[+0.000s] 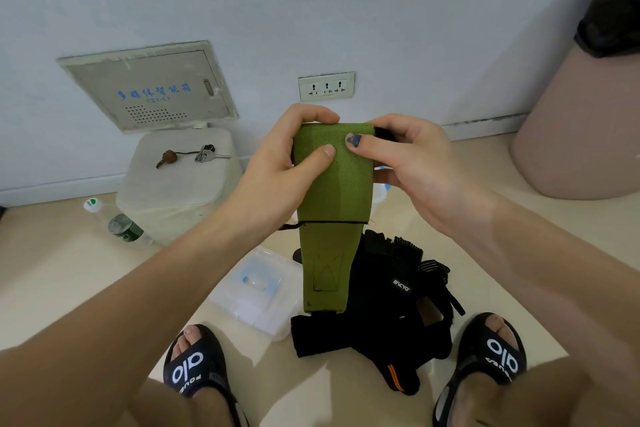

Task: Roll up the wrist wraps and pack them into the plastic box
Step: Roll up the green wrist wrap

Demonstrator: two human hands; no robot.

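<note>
A green wrist wrap (329, 205) hangs in front of me, its top end partly rolled. My left hand (294, 156) grips the roll from the left, thumb across the front. My right hand (405, 156) pinches the roll's right side, thumb on the green cloth. The wrap's black tail reaches the floor. Below, on the floor, lies the clear plastic box lid (256, 291) with a blue latch. Part of a clear box (379, 193) shows behind the wrap. A pile of black gym gloves and straps (391, 302) lies to the right of the lid.
A white stool (180, 181) with keys (204, 154) on it stands at the left by the wall. A plastic water bottle (119, 224) lies beside it. A pink bin (581, 115) stands at the right. My sandalled feet (194, 361) frame the pile.
</note>
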